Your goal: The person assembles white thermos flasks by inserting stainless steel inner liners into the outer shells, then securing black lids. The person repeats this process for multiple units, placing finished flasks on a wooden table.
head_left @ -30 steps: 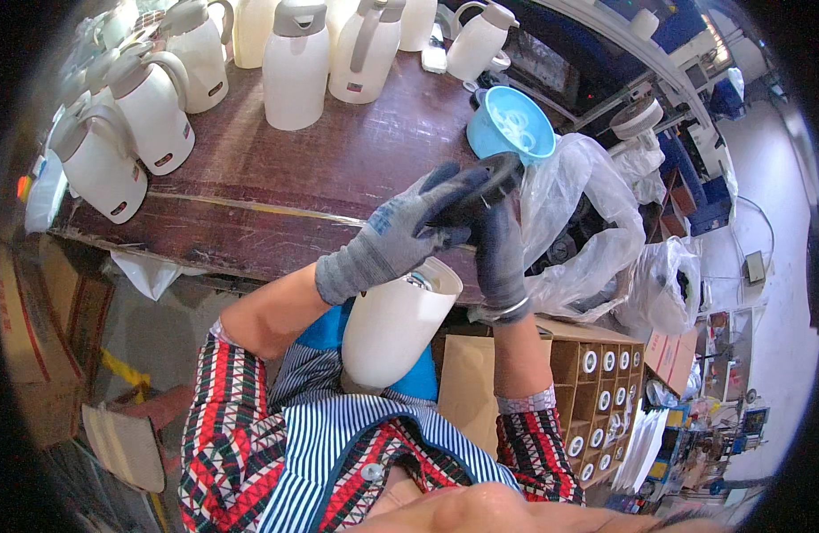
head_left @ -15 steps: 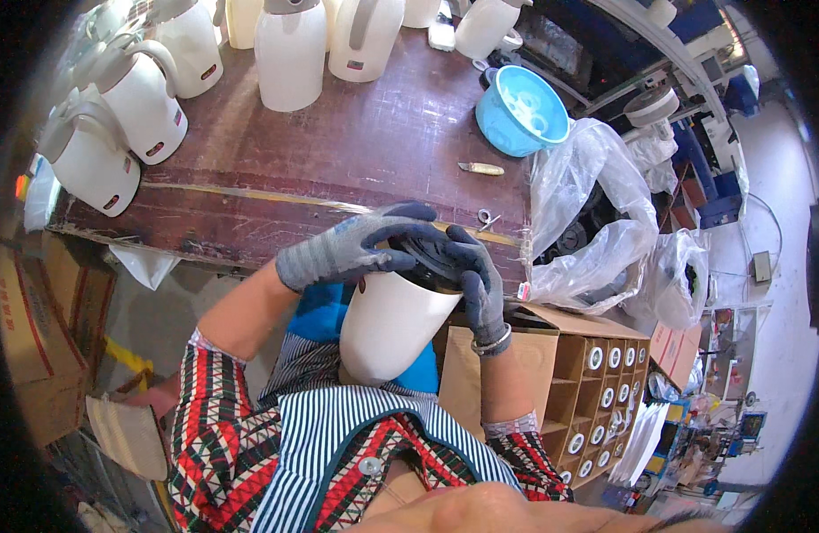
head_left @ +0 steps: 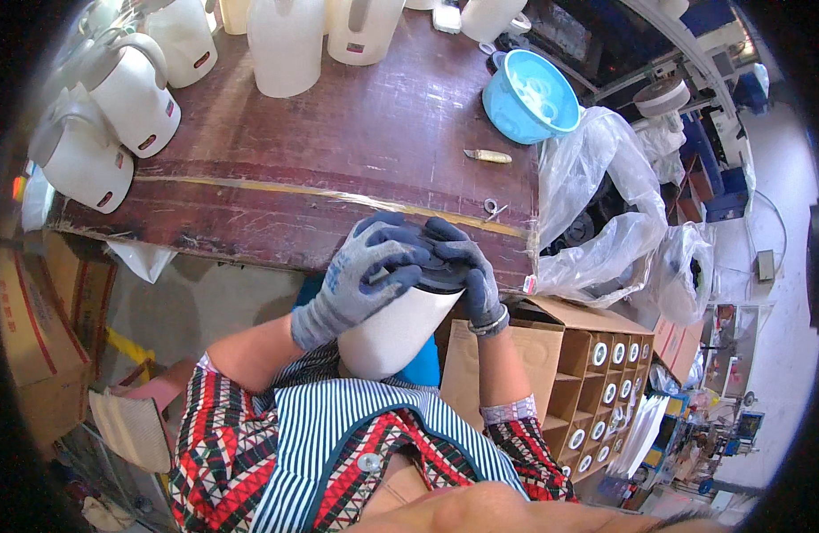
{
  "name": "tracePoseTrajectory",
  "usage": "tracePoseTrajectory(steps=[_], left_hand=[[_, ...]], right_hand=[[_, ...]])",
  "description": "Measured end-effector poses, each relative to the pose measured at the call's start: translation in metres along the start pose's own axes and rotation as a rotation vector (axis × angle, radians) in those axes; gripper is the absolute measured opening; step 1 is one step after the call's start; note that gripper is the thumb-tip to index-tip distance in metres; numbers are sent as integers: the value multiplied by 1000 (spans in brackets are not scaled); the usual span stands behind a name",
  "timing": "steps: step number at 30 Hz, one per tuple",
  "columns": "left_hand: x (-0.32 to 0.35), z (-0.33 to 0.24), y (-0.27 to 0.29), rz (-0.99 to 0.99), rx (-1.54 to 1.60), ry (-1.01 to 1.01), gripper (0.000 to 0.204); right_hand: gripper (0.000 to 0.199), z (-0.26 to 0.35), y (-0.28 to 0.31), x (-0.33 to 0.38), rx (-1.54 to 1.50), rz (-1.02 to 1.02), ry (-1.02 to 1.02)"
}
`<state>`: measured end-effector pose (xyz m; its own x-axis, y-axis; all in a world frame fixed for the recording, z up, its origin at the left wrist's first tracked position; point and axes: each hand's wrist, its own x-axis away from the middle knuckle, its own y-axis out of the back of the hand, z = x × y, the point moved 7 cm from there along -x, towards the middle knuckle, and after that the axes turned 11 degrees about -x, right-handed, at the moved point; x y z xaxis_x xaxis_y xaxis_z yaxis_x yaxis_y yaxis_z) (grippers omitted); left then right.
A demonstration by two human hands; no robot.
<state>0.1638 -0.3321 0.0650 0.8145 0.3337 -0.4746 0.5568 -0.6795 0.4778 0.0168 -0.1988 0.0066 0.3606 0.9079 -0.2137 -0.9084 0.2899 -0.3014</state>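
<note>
A white tapered jug body rests tilted in my lap, its black round end piece facing up towards the table edge. My left hand, in a grey glove with dark fingers, curls over the left side of that black piece. From the right, my right hand, gloved alike, wraps round its rim with fingers bent. Both hands press on the black piece, partly covering it. Whether it is a lid or a base ring I cannot tell.
On the brown table, several white jugs stand at the left and back. A blue basin holds clear rings, near a small knife. At right are a plastic bag and a divided carton; more cartons stand left.
My left hand has shifted from lying across the top of the black piece to curling at its left side. My right hand stays on the rim. The view has moved slightly.
</note>
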Motion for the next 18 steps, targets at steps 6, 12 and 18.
tracePoseTrajectory(steps=[6, 12, 18], left_hand=[[-9, 0, 2, 127, -11, -18, 33], [-10, 80, -38, 302, 760, 63, 45], [-7, 109, -93, 450, 1499, 578, 40]], right_hand=[[79, -15, -1, 16, -133, -196, -8], [60, 19, -14, 26, 499, -210, 51], [65, 79, -127, 4, 990, 157, 175]])
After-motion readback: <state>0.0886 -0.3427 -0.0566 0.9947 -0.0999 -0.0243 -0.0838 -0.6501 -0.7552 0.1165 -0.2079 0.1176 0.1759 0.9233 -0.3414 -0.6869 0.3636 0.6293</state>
